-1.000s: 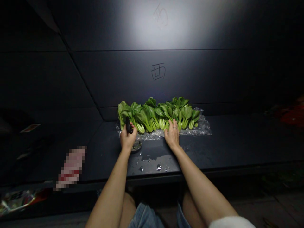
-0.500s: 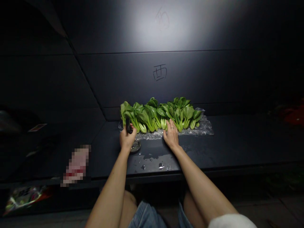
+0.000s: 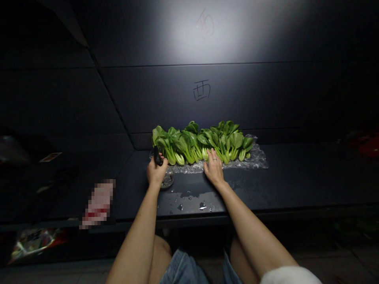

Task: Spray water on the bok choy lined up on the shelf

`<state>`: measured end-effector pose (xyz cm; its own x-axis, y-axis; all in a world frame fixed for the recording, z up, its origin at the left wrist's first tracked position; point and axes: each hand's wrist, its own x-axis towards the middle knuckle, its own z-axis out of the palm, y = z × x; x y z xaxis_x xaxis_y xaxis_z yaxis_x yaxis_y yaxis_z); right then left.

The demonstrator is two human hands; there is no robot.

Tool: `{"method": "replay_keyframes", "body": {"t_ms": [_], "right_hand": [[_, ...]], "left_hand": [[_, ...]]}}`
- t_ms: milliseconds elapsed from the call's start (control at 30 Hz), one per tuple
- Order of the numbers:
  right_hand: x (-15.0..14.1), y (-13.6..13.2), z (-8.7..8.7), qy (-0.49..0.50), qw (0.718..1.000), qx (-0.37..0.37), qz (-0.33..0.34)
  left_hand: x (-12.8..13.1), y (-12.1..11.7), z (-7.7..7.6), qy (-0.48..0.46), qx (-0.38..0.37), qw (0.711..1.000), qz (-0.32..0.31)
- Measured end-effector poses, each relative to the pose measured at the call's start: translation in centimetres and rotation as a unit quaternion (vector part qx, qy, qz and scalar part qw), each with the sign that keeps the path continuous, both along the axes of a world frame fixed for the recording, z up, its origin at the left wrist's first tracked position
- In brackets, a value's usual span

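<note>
My left hand (image 3: 156,170) is closed round what looks like a spray bottle, with a black trigger head (image 3: 158,156) on top and a clear round base (image 3: 166,180) showing below the wrist. It stands at the left end of a row of green bok choy (image 3: 186,148). The heads lie side by side, leaves toward the back panel and pale stems toward me. My right hand (image 3: 213,167) rests with fingers stretched out against the stems near the row's middle. Under the greens spreads a crinkled sheet of clear plastic (image 3: 259,157).
Water drops (image 3: 203,205) wet the dark shelf (image 3: 189,185) near its front edge. The back panel (image 3: 171,94) carries a handwritten mark. At left lie a small card (image 3: 51,157) and a pixelated item (image 3: 99,203); a shiny package (image 3: 35,240) sits lower. Something red (image 3: 368,144) is far right.
My left hand has shifted slightly left with the spray bottle, and its black head is now tilted and turned more into view. My right hand stays on the bok choy.
</note>
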<state>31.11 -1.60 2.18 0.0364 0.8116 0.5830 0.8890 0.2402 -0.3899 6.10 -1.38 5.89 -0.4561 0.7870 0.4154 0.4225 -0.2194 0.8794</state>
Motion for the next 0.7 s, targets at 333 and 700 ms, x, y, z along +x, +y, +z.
{"method": "replay_keyframes", "body": {"t_ms": [333, 700], "right_hand": [[-0.03, 0.08, -0.40, -0.006, 1.000, 0.003, -0.002], [0.07, 0.17, -0.67, -0.006, 1.000, 0.008, 0.001]], "left_hand": [[-0.26, -0.07, 0.30, 0.005, -0.012, 1.000, 0.029], [-0.27, -0.45, 0.81, 0.029, -0.019, 0.996, 0.078]]}}
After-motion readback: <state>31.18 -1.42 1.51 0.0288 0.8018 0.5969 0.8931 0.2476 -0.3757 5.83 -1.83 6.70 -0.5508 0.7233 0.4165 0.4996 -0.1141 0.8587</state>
